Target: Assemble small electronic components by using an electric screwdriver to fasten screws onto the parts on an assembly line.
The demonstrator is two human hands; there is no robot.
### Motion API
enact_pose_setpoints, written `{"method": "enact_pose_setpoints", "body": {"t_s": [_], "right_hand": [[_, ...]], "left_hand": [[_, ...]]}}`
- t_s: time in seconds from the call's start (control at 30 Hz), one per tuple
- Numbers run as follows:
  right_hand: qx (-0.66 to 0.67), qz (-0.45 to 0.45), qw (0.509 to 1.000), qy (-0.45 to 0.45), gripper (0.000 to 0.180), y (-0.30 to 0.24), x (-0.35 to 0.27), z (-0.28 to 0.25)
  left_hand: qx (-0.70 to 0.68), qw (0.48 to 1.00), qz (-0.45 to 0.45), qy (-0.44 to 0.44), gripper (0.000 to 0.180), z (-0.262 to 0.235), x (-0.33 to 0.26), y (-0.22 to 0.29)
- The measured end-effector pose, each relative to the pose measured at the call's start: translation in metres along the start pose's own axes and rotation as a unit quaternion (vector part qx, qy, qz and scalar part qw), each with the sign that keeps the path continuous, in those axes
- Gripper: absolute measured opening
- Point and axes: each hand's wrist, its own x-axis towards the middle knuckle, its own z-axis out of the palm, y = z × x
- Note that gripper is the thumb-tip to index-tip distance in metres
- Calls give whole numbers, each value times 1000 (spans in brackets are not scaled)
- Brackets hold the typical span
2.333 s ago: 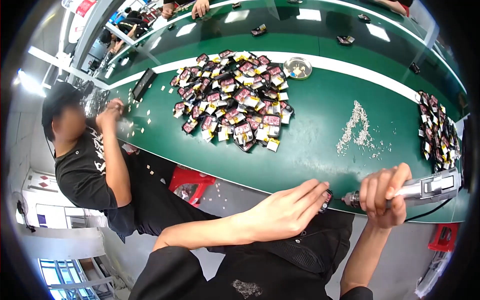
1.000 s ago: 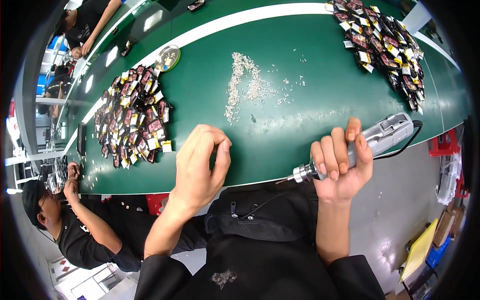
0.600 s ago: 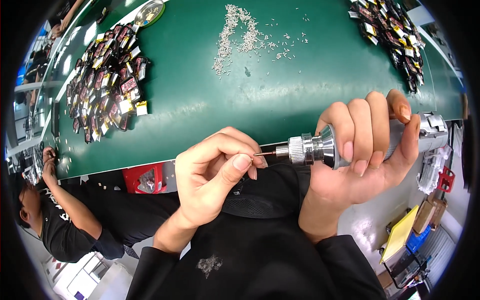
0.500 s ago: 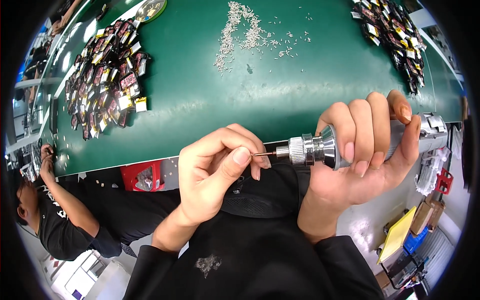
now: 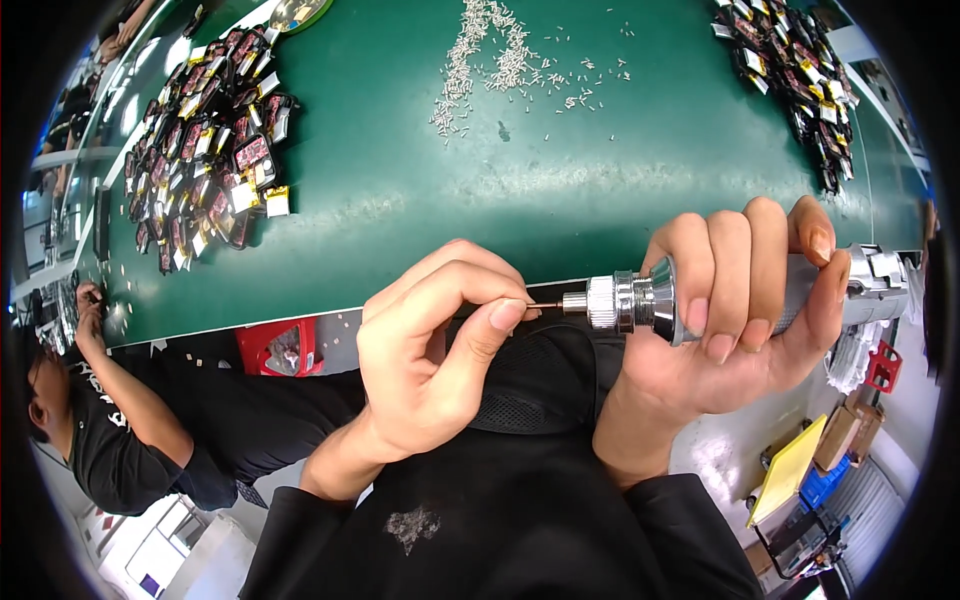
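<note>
My right hand [image 5: 735, 300] is wrapped around a grey electric screwdriver [image 5: 790, 290], which lies nearly level above the table's near edge. Its silver chuck [image 5: 610, 302] points left, and a thin bit [image 5: 547, 305] sticks out of it. My left hand [image 5: 435, 345] pinches the free end of that bit between thumb and forefinger. Whether a tiny part also sits in the pinch is hidden by the fingertips. Farther off, a heap of small silvery screw-like pieces [image 5: 515, 65] is scattered on the green tabletop [image 5: 380, 160].
Piles of small black units with white and yellow tabs lie at left [image 5: 205, 150] and far right [image 5: 785, 80]. A round dish [image 5: 298, 14] stands at the back left. Beside me at left sits another person [image 5: 130, 410], near a red bin [image 5: 280, 348].
My left fingertips have slid along the bit toward the chuck and cover more of its end. The screwdriver and right hand have shifted slightly right and down in view.
</note>
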Motion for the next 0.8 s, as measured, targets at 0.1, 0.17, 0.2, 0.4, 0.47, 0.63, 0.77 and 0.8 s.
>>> {"method": "enact_pose_setpoints", "body": {"t_s": [0.1,0.17,0.2,0.4,0.47,0.63,0.77,0.8], "right_hand": [[-17,3,1000,-1,19,-1,1,-5],[-15,8,1000,0,18,0,4,-11],[-15,8,1000,0,18,1,5,-12],[28,1,1000,0,18,2,14,-14],[24,-5,997,68,16,1,14,-13],[13,-23,985,172,14,12,12,-26],[10,7,984,179,12,21,8,-28],[14,15,984,175,12,22,9,-30]], "left_hand": [[96,992,83,17,5,5,4,-6],[101,993,60,19,6,7,6,-8],[101,993,60,19,6,5,7,-8],[197,977,80,-32,21,-18,21,7],[226,971,72,34,24,-39,27,23],[352,920,10,174,23,-142,93,43],[508,845,59,158,32,-275,201,31],[569,804,22,172,33,-301,216,31]]}}
